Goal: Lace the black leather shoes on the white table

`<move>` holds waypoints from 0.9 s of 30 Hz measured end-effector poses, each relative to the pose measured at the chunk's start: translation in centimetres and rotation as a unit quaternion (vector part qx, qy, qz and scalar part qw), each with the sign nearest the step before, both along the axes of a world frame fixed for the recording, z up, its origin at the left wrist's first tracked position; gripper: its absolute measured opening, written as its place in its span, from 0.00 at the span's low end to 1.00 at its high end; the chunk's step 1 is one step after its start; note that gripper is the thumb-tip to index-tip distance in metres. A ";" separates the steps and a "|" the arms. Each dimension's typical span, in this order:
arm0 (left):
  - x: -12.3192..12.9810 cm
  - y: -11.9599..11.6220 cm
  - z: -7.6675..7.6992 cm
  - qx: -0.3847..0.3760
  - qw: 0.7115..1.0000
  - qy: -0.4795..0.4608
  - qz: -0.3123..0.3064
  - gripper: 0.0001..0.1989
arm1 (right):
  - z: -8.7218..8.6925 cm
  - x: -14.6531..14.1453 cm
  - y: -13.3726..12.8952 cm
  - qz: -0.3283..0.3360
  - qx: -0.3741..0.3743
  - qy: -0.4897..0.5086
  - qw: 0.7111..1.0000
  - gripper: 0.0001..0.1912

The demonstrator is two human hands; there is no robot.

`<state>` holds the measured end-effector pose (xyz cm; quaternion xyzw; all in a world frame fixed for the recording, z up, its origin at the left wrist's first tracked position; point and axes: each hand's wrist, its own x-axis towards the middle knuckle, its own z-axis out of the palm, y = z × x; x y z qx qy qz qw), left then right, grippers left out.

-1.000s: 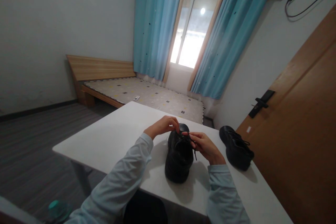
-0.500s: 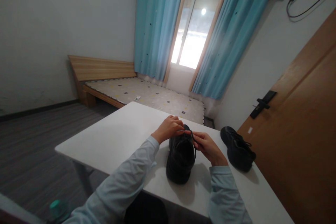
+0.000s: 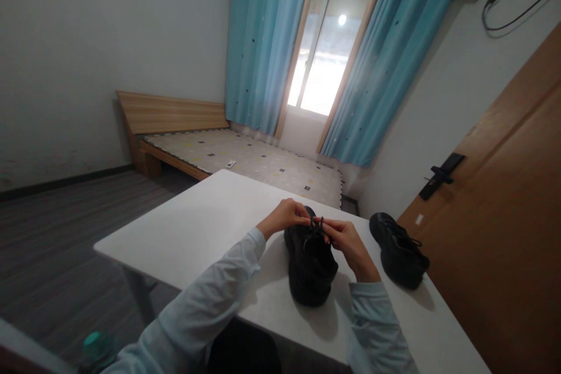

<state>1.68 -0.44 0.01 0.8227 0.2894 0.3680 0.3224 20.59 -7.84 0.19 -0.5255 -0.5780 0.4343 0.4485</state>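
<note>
A black lace-up shoe (image 3: 310, 272) stands on the white table (image 3: 188, 225), its heel toward me and its toe pointing away. Over its front part, my left hand (image 3: 290, 214) pinches a black shoelace (image 3: 316, 227) from the left side. From the right, my right hand (image 3: 344, 238) pinches the lace as well, its fingertips close to those of the left. Small loops of lace stick up between the two hands. The shoe's toe is partly hidden behind my fingers.
A second black shoe (image 3: 401, 254) stands near the table's right edge, beside a brown door (image 3: 504, 216). Beyond the table is a bed (image 3: 263, 169) with a small white object (image 3: 231, 164) on it. A green-capped bottle (image 3: 94, 346) is at the lower left.
The shoe's heel has swung to the right. The fingertips of both hands have come together at the lace, and loops now show between them where a lace end hung down before.
</note>
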 end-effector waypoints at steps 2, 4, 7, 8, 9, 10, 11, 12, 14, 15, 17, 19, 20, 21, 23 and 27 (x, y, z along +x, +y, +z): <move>0.1 -0.1 0.0 -0.025 1.000 -0.006 -0.005 0.11 | 0.1 0.1 0.1 0.006 0.042 -0.041 0.998 0.22; 0.2 -0.2 0.0 -0.049 0.999 -0.020 -0.009 0.12 | 0.2 0.1 0.0 0.013 0.074 -0.073 0.995 0.21; 0.4 -0.4 0.0 -0.081 0.996 -0.037 -0.018 0.13 | 0.5 -0.1 -0.1 0.003 0.098 -0.112 0.989 0.19; 0.5 -0.4 -0.1 -0.090 0.995 -0.042 -0.020 0.14 | 0.5 -0.2 -0.2 -0.006 0.102 -0.126 0.987 0.19; 0.5 -0.4 -0.1 -0.098 0.994 -0.046 -0.023 0.14 | 0.6 -0.2 -0.2 -0.016 0.105 -0.139 0.985 0.19; 0.6 -0.4 -0.1 -0.106 0.993 -0.050 -0.024 0.14 | 0.6 -0.3 -0.3 -0.025 0.107 -0.150 0.982 0.19; 0.6 -0.3 -0.2 -0.114 0.992 -0.054 -0.026 0.13 | 0.6 -0.4 -0.3 -0.029 0.109 -0.160 0.981 0.19; 0.6 -0.3 -0.3 -0.123 0.990 -0.058 -0.028 0.13 | 0.5 -0.4 -0.3 -0.029 0.112 -0.166 0.979 0.18; 0.6 -0.1 -0.4 -0.143 0.987 -0.063 -0.036 0.13 | 0.5 -0.6 -0.4 -0.023 0.125 -0.172 0.977 0.18; 0.6 0.0 -0.5 -0.152 0.985 -0.066 -0.039 0.13 | 0.4 -0.7 -0.4 -0.016 0.133 -0.173 0.976 0.17; 0.4 0.4 -0.8 -0.171 0.982 -0.069 -0.043 0.15 | 0.2 -1.0 -0.3 -0.003 0.146 -0.175 0.974 0.17; 0.1 0.7 -1.0 -0.187 0.979 -0.068 -0.044 0.17 | -0.1 -1.1 -0.2 0.007 0.155 -0.179 0.971 0.16; 0.0 0.9 -1.0 -0.194 0.978 -0.065 -0.048 0.17 | -0.2 -1.2 -0.1 0.010 0.157 -0.182 0.971 0.16; -0.1 0.9 -1.0 -0.201 0.976 -0.061 -0.053 0.17 | -0.3 -1.3 -0.1 0.010 0.158 -0.185 0.970 0.16; -0.3 0.9 -0.9 -0.209 0.974 -0.056 -0.065 0.16 | -0.6 -1.4 0.0 0.005 0.160 -0.196 0.968 0.17; -0.5 0.4 -0.2 -0.223 0.970 -0.060 -0.080 0.14 | -0.8 -1.6 0.1 -0.001 0.175 -0.224 0.959 0.17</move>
